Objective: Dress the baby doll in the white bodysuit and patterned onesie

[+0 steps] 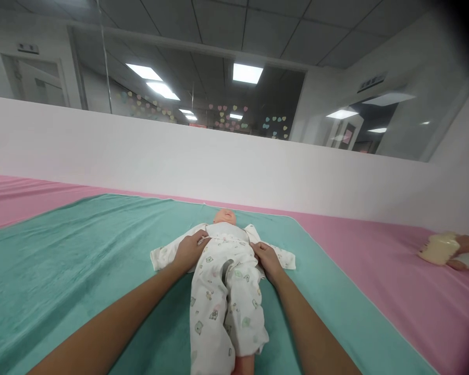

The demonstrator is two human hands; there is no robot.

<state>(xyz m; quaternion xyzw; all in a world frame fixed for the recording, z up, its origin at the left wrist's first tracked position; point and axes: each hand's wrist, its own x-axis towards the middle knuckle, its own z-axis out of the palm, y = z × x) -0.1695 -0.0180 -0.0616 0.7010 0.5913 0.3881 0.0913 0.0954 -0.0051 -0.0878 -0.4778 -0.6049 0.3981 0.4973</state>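
A baby doll [225, 216] lies on its back, its head at the far end. It wears a white long-sleeved top [226, 230] and white printed pants [209, 302]. My left hand [188, 251] is closed on the pants' waistband at the doll's left-hand side in the picture. On the opposite side, my right hand [267, 260] pinches the pants' edge near the hip. The waistband crosses the doll's middle, and the sleeves spread out to both sides. One lower leg [243, 365] shows below a pant leg. My fingertips are partly hidden by cloth.
Under the doll is a green blanket [113, 260] on a pink sheet [359, 250]. A second doll in yellowish clothing [440, 249] lies at the far right, partly out of view. Behind the surface stands a white wall [180, 161] with glass above.
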